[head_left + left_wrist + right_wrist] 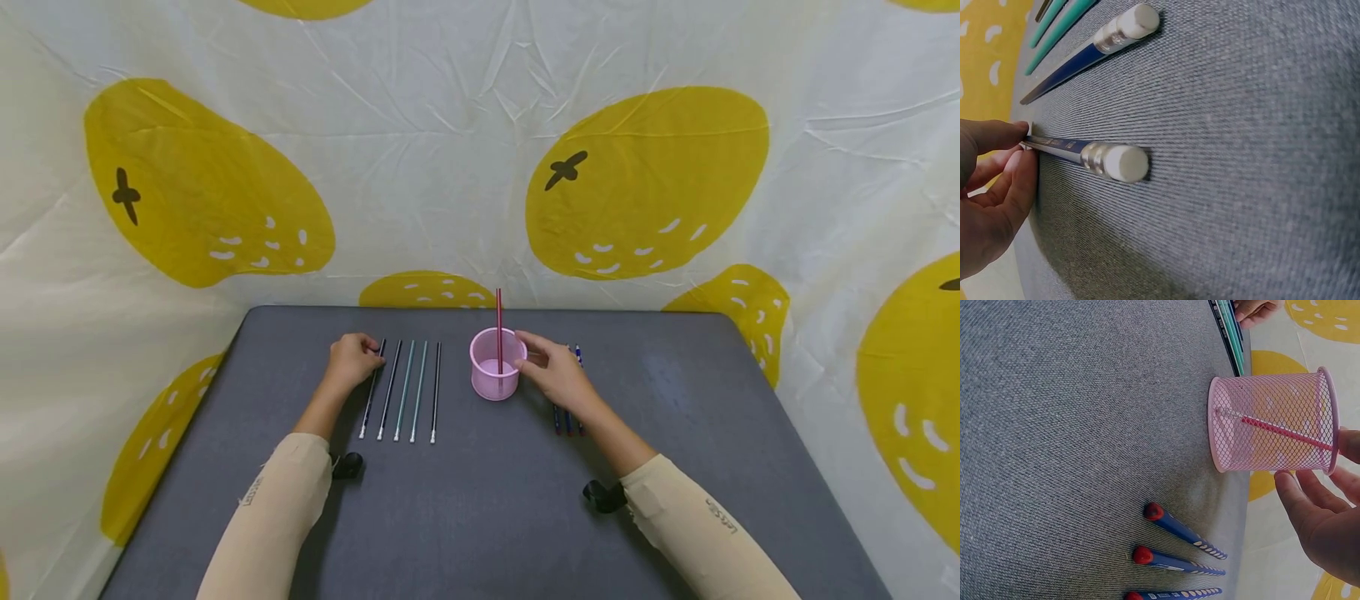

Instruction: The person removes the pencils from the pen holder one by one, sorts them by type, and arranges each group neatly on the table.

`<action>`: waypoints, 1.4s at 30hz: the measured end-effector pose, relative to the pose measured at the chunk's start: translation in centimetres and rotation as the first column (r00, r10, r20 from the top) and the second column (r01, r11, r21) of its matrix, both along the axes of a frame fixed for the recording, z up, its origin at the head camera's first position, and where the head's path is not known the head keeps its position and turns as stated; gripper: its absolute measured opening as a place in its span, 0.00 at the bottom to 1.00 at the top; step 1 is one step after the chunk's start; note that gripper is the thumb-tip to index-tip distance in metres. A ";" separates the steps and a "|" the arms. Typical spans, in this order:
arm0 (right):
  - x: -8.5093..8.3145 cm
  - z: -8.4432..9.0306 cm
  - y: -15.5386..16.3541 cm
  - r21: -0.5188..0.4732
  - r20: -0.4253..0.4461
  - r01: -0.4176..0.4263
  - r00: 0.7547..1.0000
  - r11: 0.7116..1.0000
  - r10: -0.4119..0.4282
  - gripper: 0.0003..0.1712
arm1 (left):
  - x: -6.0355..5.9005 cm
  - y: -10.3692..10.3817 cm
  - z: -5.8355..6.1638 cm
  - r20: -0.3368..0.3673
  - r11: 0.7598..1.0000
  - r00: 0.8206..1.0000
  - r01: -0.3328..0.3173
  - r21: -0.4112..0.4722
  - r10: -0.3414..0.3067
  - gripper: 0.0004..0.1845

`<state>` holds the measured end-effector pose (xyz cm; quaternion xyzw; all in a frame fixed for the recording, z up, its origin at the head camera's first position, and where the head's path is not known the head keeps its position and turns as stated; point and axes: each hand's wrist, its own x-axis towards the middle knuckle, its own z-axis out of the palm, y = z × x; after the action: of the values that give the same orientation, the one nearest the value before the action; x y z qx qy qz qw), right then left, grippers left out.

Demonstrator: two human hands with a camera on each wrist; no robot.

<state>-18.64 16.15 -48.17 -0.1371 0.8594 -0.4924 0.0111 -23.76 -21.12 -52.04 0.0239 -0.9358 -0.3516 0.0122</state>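
On the left side of the table, my left hand (pixel 350 362) pinches the leftmost dark blue pencil (pixel 1063 147) near its far end. That pencil lies on the cloth, its white eraser toward me. To its right are a second dark pencil (pixel 389 390), two teal pencils (pixel 405 390) and another dark pencil (pixel 436 392), roughly parallel. My right hand (pixel 558 379) holds the pink mesh pencil cup (pixel 1275 425) by the right side of its rim, thumb in front and fingers behind. The cup stands upright with a red pencil (pixel 499 321) in it.
Three blue pencils with red ends (pixel 1175 559) lie right of the cup, partly hidden under my right forearm in the head view. The dark grey table (pixel 465 517) ends at a back edge against a white curtain (pixel 435 183) with yellow fruit shapes.
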 end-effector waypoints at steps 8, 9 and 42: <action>0.1 0.3 0.0 -0.017 0.001 -0.003 1.000 1.000 0.004 0.31 | 0.0 0.1 -0.1 0.000 1.000 1.000 0.003 0.014 -0.003 0.13; 0.1 0.3 0.0 -0.013 0.002 -0.002 1.000 1.000 0.002 0.31 | 0.0 0.1 -0.1 0.000 1.000 1.000 0.002 0.014 -0.002 0.13; -0.1 0.1 0.1 -0.038 0.019 -0.009 1.000 0.999 0.009 0.30 | -0.3 6.8 6.5 -0.252 0.945 0.962 0.176 0.277 -0.105 0.16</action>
<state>-18.75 16.23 -48.03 -0.1364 0.8493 -0.5097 0.0188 -24.02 -14.34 -45.57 -0.0834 -0.8635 -0.4885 0.0935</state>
